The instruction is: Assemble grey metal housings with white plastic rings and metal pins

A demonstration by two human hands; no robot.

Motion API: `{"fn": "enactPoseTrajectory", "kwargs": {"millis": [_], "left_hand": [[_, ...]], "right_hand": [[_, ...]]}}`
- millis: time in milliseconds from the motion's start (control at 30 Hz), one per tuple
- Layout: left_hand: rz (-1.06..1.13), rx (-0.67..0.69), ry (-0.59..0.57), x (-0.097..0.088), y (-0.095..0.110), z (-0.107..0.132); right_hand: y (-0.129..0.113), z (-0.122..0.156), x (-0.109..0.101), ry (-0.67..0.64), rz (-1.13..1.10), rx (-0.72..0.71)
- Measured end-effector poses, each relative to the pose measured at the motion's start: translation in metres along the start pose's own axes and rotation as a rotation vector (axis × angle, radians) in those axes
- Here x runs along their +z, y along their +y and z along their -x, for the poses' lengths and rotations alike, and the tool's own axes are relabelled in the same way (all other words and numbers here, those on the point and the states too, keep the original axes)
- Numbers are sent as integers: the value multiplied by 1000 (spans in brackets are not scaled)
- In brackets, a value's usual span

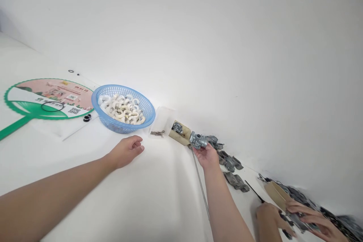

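Observation:
My right hand [208,155] is closed around a grey metal casting [198,140] and holds it up beside a small cardboard box [181,133] with more grey parts inside. My left hand [126,151] rests on the white table just in front of the blue basket [141,103], fingers loosely curled with nothing in them. The basket holds several white rings [122,109]. A little pile of thin metal pins [157,133] lies between my two hands, near a clear plastic tray [163,118].
A green and pink hand fan [45,100] lies far left with black O-rings [87,118] by it. More grey castings [231,162] line the wall at right. A thin rod [200,181] lies on the table. Another person's hands [295,215] work at bottom right.

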State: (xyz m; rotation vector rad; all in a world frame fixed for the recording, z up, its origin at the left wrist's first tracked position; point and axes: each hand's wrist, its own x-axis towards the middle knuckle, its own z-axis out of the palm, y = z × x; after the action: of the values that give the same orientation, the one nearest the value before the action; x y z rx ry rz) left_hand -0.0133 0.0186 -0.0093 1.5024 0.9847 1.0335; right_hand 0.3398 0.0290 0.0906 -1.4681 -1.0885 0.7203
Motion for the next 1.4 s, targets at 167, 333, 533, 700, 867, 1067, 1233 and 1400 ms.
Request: {"fn": "enactPoseTrajectory", "kwargs": {"millis": [167,333,533,700,867,1067,1233,1400], "left_hand": [[-34,81,-35,-3,4,3],[-70,206,-98,-7,18,11],[-115,406,-64,-9,29,17],[-94,270,-84,-11,30,14],[-118,143,-80,-13,31,12],[-70,22,-86,-9,29,9],[-63,-89,-105,-10,30,8],[-93,-59,-235,-19,33,10]], "right_hand": [[8,53,48,-69,-178,190],[4,107,112,-231,-340,389],[-2,145,163,-394,-460,469],[-1,150,166,-439,-410,577],[-8,155,164,-435,-329,605],[-6,162,174,-269,-150,496],[0,164,177,-184,-38,178],[1,160,172,-257,-123,266]]}}
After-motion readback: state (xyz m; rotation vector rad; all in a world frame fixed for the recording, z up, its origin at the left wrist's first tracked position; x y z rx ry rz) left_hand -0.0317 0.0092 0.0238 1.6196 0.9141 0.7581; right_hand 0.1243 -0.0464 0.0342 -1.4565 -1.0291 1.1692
